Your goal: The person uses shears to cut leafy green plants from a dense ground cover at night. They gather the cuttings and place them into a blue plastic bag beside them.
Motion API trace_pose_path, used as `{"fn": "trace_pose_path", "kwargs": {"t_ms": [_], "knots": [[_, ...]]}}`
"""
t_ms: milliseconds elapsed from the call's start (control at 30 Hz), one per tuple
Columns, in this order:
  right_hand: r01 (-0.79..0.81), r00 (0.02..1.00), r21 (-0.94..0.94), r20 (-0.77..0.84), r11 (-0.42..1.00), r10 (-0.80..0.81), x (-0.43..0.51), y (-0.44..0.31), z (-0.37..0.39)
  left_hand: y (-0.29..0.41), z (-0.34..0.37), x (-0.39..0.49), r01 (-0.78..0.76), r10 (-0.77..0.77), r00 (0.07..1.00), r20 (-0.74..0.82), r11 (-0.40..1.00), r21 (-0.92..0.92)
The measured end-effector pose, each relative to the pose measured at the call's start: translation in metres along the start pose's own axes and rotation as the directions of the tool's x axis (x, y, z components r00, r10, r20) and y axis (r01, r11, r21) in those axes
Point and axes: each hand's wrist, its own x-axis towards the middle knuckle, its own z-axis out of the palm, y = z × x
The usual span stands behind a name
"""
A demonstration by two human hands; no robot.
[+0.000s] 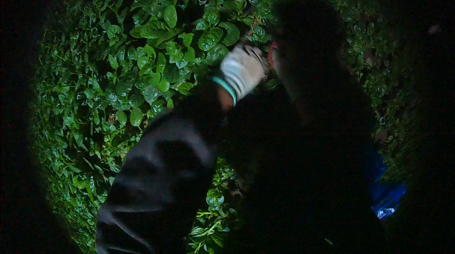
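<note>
My left hand wears a pale knitted work glove with a teal cuff edge and dark bands. Its fingers curl down among low leafy green plants, whose broad, glossy leaves resemble Malabar spinach. Blur and the glove's back hide whatever lies inside the fingers. Just to the right is my right hand, mostly lost in deep shadow. A small red object or edge shows at its left side, close to the left fingertips. Too little is lit to say what the red part is or how the right fingers are set.
Dense foliage spreads across the left and top. A dark, shiny sleeve covers my left arm. At the lower right lies blue plastic sheeting or a bag, partly in darkness. Bits of soil show between plants on the right. Heavy shadow covers the middle right.
</note>
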Motion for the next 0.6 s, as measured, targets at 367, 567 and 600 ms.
{"fn": "trace_pose_path", "kwargs": {"t_ms": [367, 567, 600], "knots": [[0.315, 0.798, -0.076, 0.561, 0.946, -0.221, 0.028, -0.046, -0.027, -0.112, 0.034, -0.057, 0.250, -0.233, 0.967, -0.100, 0.944, 0.215], [0.429, 0.723, -0.291, 0.679, 0.855, -0.132, 0.031, -0.084, -0.014, -0.117, 0.053, -0.061, 0.224, -0.188, 0.944, -0.273, 0.968, 0.108], [0.434, 0.717, -0.292, 0.685, 0.852, -0.131, 0.033, -0.085, -0.011, -0.118, 0.054, -0.060, 0.224, -0.185, 0.939, -0.290, 0.969, 0.107]]}}
